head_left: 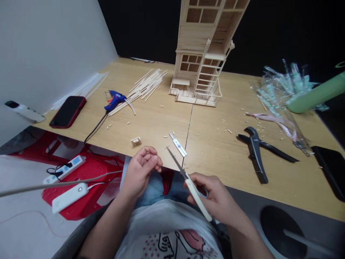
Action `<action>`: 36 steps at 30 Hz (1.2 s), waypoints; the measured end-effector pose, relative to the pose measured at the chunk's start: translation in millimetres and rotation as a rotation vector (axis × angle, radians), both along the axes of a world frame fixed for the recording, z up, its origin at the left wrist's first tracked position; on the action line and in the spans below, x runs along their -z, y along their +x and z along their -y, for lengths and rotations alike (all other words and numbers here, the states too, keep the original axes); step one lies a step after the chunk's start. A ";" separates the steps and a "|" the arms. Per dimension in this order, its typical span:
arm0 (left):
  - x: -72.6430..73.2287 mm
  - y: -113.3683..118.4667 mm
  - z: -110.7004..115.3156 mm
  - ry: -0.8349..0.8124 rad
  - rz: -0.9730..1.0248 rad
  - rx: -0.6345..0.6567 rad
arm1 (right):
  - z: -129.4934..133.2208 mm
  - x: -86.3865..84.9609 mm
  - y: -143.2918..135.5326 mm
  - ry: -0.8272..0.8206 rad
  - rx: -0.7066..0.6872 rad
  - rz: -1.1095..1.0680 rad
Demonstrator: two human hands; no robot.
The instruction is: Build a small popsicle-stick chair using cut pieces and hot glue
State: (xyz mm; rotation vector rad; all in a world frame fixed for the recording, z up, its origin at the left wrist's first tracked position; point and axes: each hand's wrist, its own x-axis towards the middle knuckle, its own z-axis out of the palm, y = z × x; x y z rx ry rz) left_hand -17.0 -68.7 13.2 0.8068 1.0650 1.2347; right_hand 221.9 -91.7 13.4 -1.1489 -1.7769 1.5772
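Note:
Over the table's front edge, my left hand (144, 167) has its fingers curled and the thumb pressed against them. Whatever may be between those fingertips is too small or hidden to make out. My right hand (212, 196) grips a pair of scissors (197, 198) with pale handles, the nearly closed blades pointing up and left. Just beyond the scissor tips lies a white-and-blue utility knife (178, 145) on the table. A tiny slatted wooden piece (136, 141) rests just behind my left hand.
A wooden stick house model (194, 39) stands at the back, beside loose sticks (151, 84) and a blue glue gun (115, 100). Black-handled cutters (254, 154), a pink ribbon (275, 118) and plastic packaging (291, 81) lie right. A phone (68, 111) is left; a power strip (66, 169) sits below.

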 end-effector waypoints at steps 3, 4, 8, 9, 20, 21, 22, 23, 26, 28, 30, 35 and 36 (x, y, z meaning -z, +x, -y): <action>12.4 6.3 -3.2 0.396 -0.694 -0.013 | -0.4 0.0 3.3 -0.097 0.088 -0.131; 15.9 9.0 -4.9 0.503 -0.865 0.038 | -0.9 -1.2 4.0 -0.106 0.107 -0.149; 25.9 24.0 -16.0 0.653 -1.207 0.258 | -4.2 -6.0 4.9 -0.083 0.162 -0.137; 27.5 29.0 -19.9 0.649 -1.246 0.291 | -4.9 -6.2 5.0 -0.078 0.168 -0.133; 6.6 35.4 -38.0 0.757 -1.286 0.147 | -9.7 7.3 7.6 -0.140 0.164 -0.147; 3.7 22.2 -35.3 0.773 -1.264 0.025 | -10.8 8.7 7.8 -0.149 0.152 -0.154; 1.6 7.0 -32.7 0.780 -1.267 -0.093 | -12.0 10.1 7.6 -0.158 0.140 -0.161; 0.5 -9.4 -30.6 0.760 -1.280 -0.217 | -13.5 11.3 7.0 -0.165 0.128 -0.164; 2.8 -54.7 -28.4 0.613 -1.343 -0.384 | -18.7 13.3 1.5 -0.156 0.112 -0.155; 6.8 -73.5 -30.0 0.582 -1.353 -0.386 | -22.4 12.7 -4.4 -0.152 0.104 -0.147; 10.1 -80.9 -33.2 0.561 -1.332 -0.368 | -25.7 11.3 -10.2 -0.159 0.087 -0.140; 10.7 -74.2 -54.3 0.504 -1.264 -0.310 | -29.4 12.4 -18.0 -0.166 0.083 -0.145; 10.2 -72.0 -61.8 0.508 -1.258 -0.299 | -29.6 13.5 -18.6 -0.166 0.089 -0.141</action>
